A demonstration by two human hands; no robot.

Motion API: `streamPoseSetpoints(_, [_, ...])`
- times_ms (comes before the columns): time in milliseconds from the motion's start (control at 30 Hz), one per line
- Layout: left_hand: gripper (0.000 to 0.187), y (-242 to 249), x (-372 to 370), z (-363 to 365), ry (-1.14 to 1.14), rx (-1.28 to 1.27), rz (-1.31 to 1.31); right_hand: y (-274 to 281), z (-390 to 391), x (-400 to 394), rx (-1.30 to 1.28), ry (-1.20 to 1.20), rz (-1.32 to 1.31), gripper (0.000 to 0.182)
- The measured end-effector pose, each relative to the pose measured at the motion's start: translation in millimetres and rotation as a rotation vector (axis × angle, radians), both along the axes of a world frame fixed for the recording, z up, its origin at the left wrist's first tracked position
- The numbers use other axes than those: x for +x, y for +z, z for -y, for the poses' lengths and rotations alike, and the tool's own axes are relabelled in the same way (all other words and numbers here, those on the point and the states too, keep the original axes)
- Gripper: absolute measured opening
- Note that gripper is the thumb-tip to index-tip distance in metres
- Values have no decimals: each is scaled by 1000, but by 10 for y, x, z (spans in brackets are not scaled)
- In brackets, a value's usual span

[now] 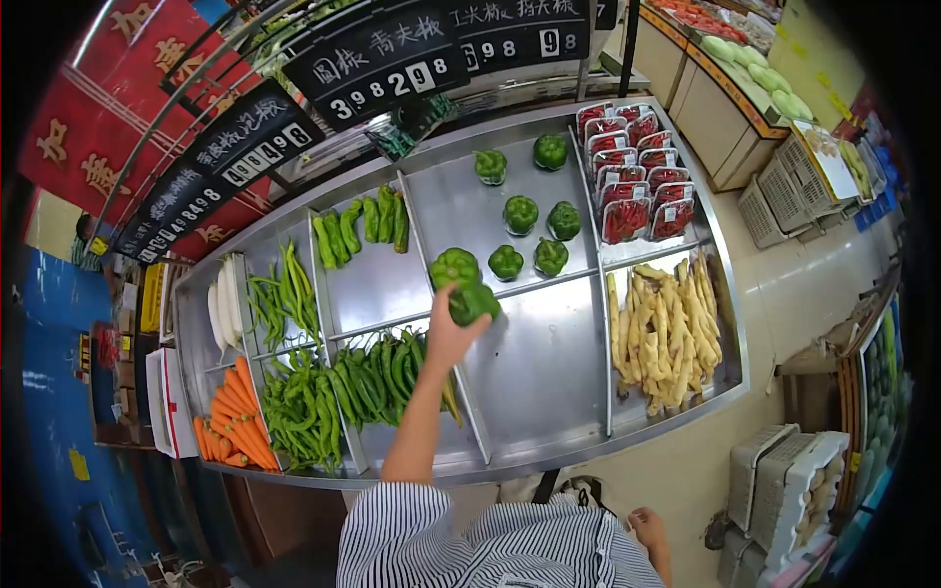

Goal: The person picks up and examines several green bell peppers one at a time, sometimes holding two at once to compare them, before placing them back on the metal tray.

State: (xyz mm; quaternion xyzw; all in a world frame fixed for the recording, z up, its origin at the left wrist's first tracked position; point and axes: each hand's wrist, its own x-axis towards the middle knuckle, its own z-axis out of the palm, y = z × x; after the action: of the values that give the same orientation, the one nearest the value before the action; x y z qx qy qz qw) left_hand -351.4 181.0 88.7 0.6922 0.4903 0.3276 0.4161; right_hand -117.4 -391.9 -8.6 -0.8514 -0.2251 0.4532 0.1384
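My left hand (pixel 454 331) reaches over the middle of the metal display tray (pixel 539 392), its fingers round a green bell pepper (pixel 474 305). Just behind that pepper, another green bell pepper (pixel 455 268) sits close to my fingertips. Several more bell peppers (pixel 520 215) stand apart in the compartment beyond. Low at the right, beside the striped shirt, my right hand (pixel 646 527) hangs with its fingers curled; whatever it may hold is too small to make out.
Long green peppers (pixel 392 377) and carrots (pixel 235 416) lie left, ginger (pixel 667 338) and packed red peppers (pixel 627 218) right. Low dividers (pixel 441 294) split the tray. Price signs (pixel 377 64) hang above the back edge. Crates (pixel 784 475) stand on the floor at right.
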Motion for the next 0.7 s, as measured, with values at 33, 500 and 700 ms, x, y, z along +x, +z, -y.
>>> streamPoseSetpoints(33, [75, -57, 67, -236, 19, 25, 2, -15, 9, 15, -12, -88, -11, 29])
streamPoseSetpoints(500, [74, -838, 810, -2150, 112, 184, -393, -164, 323, -214, -177, -591, -226, 26])
streamPoseSetpoints(700, [73, -978, 872, -2172, 119, 110, -465, -35, 62, -78, -160, -615, -232, 24])
